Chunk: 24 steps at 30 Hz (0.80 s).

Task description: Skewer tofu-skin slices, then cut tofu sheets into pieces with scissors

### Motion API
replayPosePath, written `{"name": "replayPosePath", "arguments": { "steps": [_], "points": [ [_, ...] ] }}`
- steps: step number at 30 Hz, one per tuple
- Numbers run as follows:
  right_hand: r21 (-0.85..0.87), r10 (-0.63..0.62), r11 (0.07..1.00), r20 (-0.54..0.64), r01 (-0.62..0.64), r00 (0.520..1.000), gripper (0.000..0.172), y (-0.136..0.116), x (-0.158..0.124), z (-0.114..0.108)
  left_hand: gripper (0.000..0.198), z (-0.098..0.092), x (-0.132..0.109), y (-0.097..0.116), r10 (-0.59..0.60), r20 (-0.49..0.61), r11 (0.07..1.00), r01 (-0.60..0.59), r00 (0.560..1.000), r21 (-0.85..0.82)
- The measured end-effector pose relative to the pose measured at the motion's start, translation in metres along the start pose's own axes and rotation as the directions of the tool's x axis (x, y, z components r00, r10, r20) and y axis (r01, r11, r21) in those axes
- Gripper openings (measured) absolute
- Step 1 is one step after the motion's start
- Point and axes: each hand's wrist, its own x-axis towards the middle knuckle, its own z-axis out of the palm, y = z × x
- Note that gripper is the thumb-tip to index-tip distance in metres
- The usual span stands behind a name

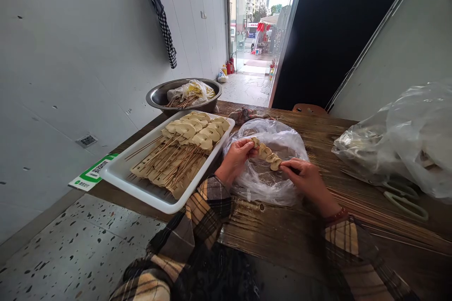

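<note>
My left hand (236, 159) pinches the far end of a short skewer of pale, folded food pieces (267, 153). My right hand (306, 179) grips the near end of the same skewer, fingers closed around it. Both hands hover over an open clear plastic bag (278, 138) lying on the wooden table (282, 230). To the left, a white rectangular tray (116, 174) carries several finished skewers (183, 148) of the same pale pieces, sticks pointing toward me.
A metal basin (158, 96) with a plastic bag and sticks stands behind the tray. A large crumpled clear bag (406, 141) lies at the right, with pale-handled scissors (406, 200) and loose bamboo sticks (388, 225) beside it. A grey wall runs on the left; an open doorway lies ahead.
</note>
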Motion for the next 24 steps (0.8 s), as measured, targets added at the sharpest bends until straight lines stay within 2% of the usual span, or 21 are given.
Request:
{"name": "replayPosePath", "arguments": {
  "steps": [6, 13, 19, 24],
  "points": [
    [0.098, 0.091, 0.991, -0.013, -0.09, 0.996, 0.025, -0.0038, 0.0002, 0.0066, 0.02, 0.0029, 0.0009, -0.0021, 0.04, -0.016, 0.999, -0.039, 0.999, 0.038],
    [0.3, 0.238, 0.926, 0.01, -0.23, 0.971, 0.033, -0.0055, -0.0007, 0.0084, 0.024, 0.0038, -0.0005, 0.0019, -0.031, 0.005, 0.978, 0.031, 1.0, -0.207],
    [0.239, 0.189, 0.952, 0.035, -0.191, 0.981, 0.031, -0.0065, -0.0013, 0.0104, 0.033, 0.0075, -0.0048, 0.0025, -0.042, 0.094, 0.987, 0.056, 0.995, -0.153],
    [0.16, 0.108, 0.981, 0.015, -0.109, 0.994, 0.027, -0.0029, -0.0011, 0.0103, 0.027, 0.005, -0.0038, 0.003, -0.043, 0.01, 0.988, 0.044, 0.999, -0.146]
  ]
}}
